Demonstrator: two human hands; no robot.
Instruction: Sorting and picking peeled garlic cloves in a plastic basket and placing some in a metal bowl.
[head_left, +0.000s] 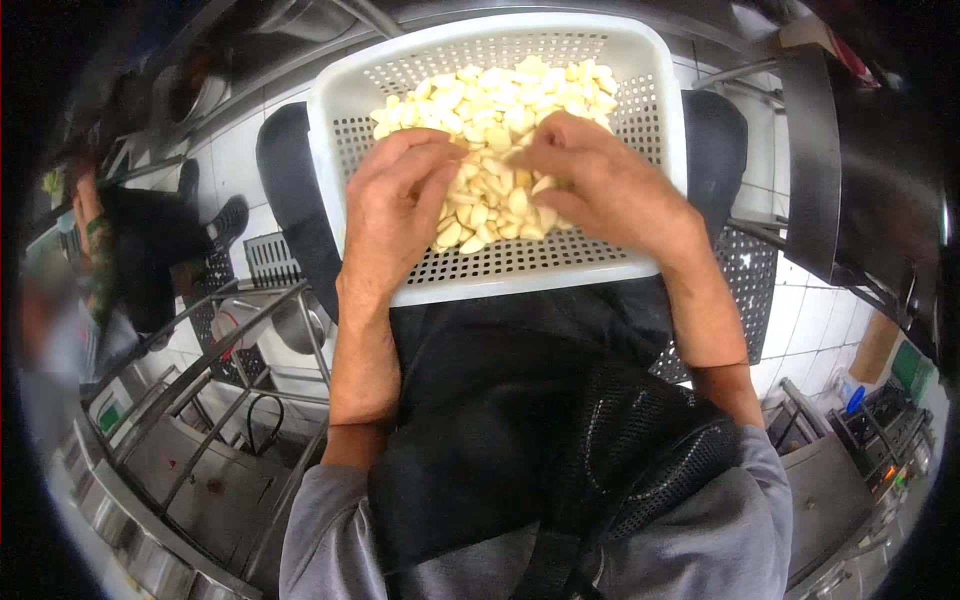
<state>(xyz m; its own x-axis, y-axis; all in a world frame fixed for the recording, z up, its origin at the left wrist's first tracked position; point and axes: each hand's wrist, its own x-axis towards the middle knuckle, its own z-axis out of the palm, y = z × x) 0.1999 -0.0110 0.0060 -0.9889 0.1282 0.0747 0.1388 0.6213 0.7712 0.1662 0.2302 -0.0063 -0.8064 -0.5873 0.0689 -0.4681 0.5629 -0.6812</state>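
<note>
A white perforated plastic basket (517, 283) rests across my lap, holding a heap of peeled garlic cloves (487, 97). My left hand (401, 195) is over the basket's left part, fingers bent inward at the edge of the heap; its fingertips meet near the cloves, and whether a clove is between them cannot be told. Over the right part of the heap is my right hand (600, 180), blurred, with thumb and fingers apart among the cloves. What lies beneath its palm is hidden.
A metal rack (225, 337) stands at the lower left, and another person in dark trousers (150, 247) is beyond it. Dark steel equipment (814, 165) stands at the right. Steel furniture edges the top. White tiles and black perforated mats (750, 285) cover the floor.
</note>
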